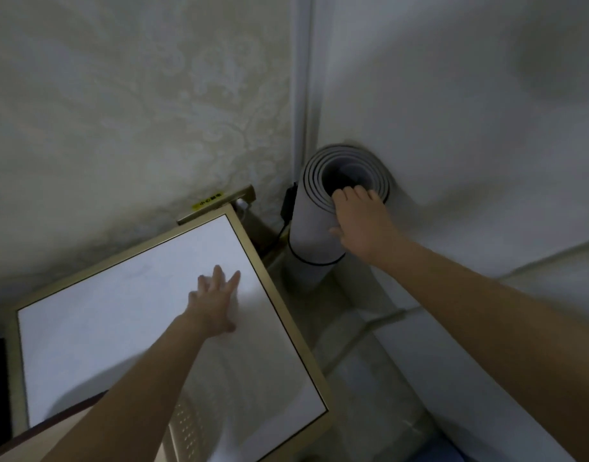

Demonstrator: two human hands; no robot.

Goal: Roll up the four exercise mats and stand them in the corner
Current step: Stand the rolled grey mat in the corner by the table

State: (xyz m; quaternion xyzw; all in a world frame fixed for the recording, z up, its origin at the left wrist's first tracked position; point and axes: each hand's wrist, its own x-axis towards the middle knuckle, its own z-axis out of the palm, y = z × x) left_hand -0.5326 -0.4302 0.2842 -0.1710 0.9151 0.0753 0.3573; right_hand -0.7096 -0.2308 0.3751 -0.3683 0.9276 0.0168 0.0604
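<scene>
A downward view into a room corner is shown. At the left, a white-topped table (120,311) with a gold frame is set against a patterned wall (136,111). Above its top the left hand (216,305) is seen, fingers straight and spread, grasping nothing. Because of blur, it cannot be told whether the palm rests on the surface or hovers over it. A small yellow sticker (208,201) is seen at the table's far edge. Just beyond the table's corner, a black plug and cable (288,205) hang beside the mat.

In the corner itself, one rolled grey mat (314,225) is stood upright, touching or nearly touching both walls, with a thin black band (316,261) around its lower part. Its top rim is grasped by the right hand (359,221): the fingers (349,193) are curled over the edge into the hollow centre, and the thumb is laid on the outer side. No other mats are in view.

The step appears to be the settling of this mat. It would be done well if the roll were pressed back into the corner, its base set flat, and the cable left unpinched. The grip is best loosened only once the roll is judged steady.
</scene>
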